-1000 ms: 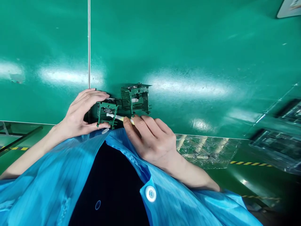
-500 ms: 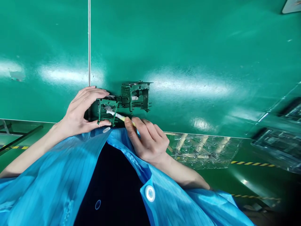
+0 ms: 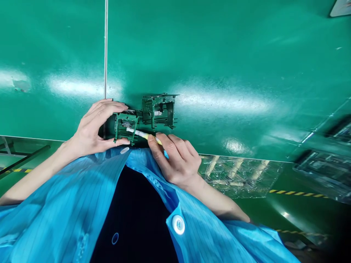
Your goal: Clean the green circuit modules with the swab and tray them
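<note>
My left hand [image 3: 94, 126] is wrapped round a small green frame [image 3: 126, 117] at the table's front edge, fingers along its back and thumb along its front. My right hand [image 3: 177, 157] pinches a thin yellow and white stick [image 3: 144, 135]. The stick's white tip reaches into the held frame from the right, beside a small metallic part. A second, larger green frame [image 3: 159, 111] stands on the table just right of the held one. Whether the two frames touch is hard to tell.
The green table [image 3: 219, 47] has a seam strip [image 3: 105, 47] running away on the left. Clear plastic trays [image 3: 238, 175] lie below the front edge at right, and another tray [image 3: 323, 168] is at the far right. A pale object [image 3: 341, 8] shows at the top right corner.
My right hand has moved slightly right, drawing the stick's tip a little to the right inside the frame. My left hand keeps its hold on the frame.
</note>
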`<state>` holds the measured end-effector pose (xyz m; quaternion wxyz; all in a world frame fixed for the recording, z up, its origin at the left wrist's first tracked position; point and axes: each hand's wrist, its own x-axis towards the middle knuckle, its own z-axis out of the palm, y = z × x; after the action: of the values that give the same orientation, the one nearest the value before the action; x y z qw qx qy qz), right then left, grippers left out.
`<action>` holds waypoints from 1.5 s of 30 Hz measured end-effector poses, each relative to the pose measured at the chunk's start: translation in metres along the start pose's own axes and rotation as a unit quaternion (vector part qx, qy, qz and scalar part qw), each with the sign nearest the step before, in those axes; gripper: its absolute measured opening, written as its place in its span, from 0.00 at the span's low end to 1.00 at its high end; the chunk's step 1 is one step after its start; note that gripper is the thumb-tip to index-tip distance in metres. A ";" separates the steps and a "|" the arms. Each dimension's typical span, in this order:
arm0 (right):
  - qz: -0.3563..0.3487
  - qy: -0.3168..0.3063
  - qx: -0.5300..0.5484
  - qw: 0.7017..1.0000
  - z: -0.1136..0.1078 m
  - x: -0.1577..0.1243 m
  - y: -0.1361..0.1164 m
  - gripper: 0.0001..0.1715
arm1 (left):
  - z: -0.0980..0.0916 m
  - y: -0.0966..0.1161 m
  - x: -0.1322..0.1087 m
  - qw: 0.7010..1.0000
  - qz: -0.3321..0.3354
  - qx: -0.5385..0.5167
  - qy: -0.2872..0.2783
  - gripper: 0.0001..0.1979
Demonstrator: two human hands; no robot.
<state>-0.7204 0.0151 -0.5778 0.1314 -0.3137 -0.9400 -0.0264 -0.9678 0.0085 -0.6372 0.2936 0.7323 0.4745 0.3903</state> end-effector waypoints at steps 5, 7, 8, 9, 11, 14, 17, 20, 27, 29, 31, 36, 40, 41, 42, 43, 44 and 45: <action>0.011 -0.011 -0.021 1.000 -0.002 -0.003 0.009 0.07 | 0.000 0.000 0.000 1.000 0.001 -0.006 0.002 0.29; 0.012 -0.013 -0.031 0.999 -0.004 -0.004 0.012 0.08 | 0.000 0.000 0.000 1.000 -0.007 -0.010 0.006 0.29; 0.012 -0.013 -0.034 0.999 -0.004 -0.004 0.012 0.08 | 0.000 0.000 0.000 1.000 -0.015 -0.011 0.006 0.29; 0.010 -0.014 -0.038 0.999 -0.004 -0.004 0.012 0.09 | 0.000 0.001 0.000 1.000 -0.024 -0.011 0.006 0.29; 0.010 -0.012 -0.042 0.999 -0.003 -0.004 0.011 0.09 | 0.000 0.001 -0.001 0.999 -0.037 -0.009 0.005 0.29; 0.010 0.001 -0.040 0.999 -0.001 -0.003 0.009 0.07 | 0.000 0.002 -0.001 0.999 -0.043 -0.007 0.004 0.29; 0.005 0.001 -0.014 1.000 0.000 -0.004 0.011 0.06 | 0.000 0.003 -0.001 0.999 -0.046 -0.003 0.005 0.29; 0.001 -0.023 0.059 0.998 -0.007 -0.013 0.023 0.09 | 0.001 0.003 -0.001 0.999 -0.037 -0.004 0.007 0.29; 0.135 0.167 0.079 0.973 -0.011 -0.048 0.076 0.29 | 0.002 0.001 -0.002 1.000 -0.017 -0.019 0.018 0.30; 0.168 0.192 0.048 0.966 -0.004 -0.049 0.084 0.29 | 0.001 0.000 -0.003 1.000 -0.017 -0.016 0.019 0.30; 0.182 0.203 0.047 0.961 0.003 -0.045 0.084 0.27 | 0.000 0.000 -0.004 1.000 -0.017 -0.017 0.016 0.30; 0.185 0.158 0.186 0.952 0.006 -0.013 0.062 0.27 | -0.002 0.001 -0.007 0.998 -0.045 -0.036 0.007 0.29; 0.177 -0.026 0.320 0.930 0.004 0.016 0.054 0.41 | -0.006 0.004 -0.008 0.997 -0.068 -0.036 0.002 0.28; 0.168 -0.060 0.341 0.923 0.005 0.022 0.055 0.44 | -0.006 0.004 -0.008 0.997 -0.073 -0.034 -0.002 0.28; 0.159 -0.085 0.354 0.918 0.006 0.027 0.055 0.45 | -0.007 0.004 -0.008 0.996 -0.077 -0.033 -0.005 0.29; 0.151 -0.101 0.362 0.914 0.008 0.031 0.055 0.45 | -0.007 0.004 -0.009 0.996 -0.079 -0.034 -0.008 0.29; 0.147 -0.113 0.366 0.912 0.010 0.034 0.054 0.44 | -0.008 0.004 -0.010 0.996 -0.082 -0.036 -0.009 0.30; 0.152 -0.116 0.370 0.909 0.012 0.035 0.053 0.42 | -0.008 0.004 -0.011 0.996 -0.085 -0.038 -0.007 0.30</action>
<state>-0.7188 0.0794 -0.5819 0.1304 -0.3822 -0.8323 0.3797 -0.9750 -0.0024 -0.6329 0.3570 0.6806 0.5172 0.3766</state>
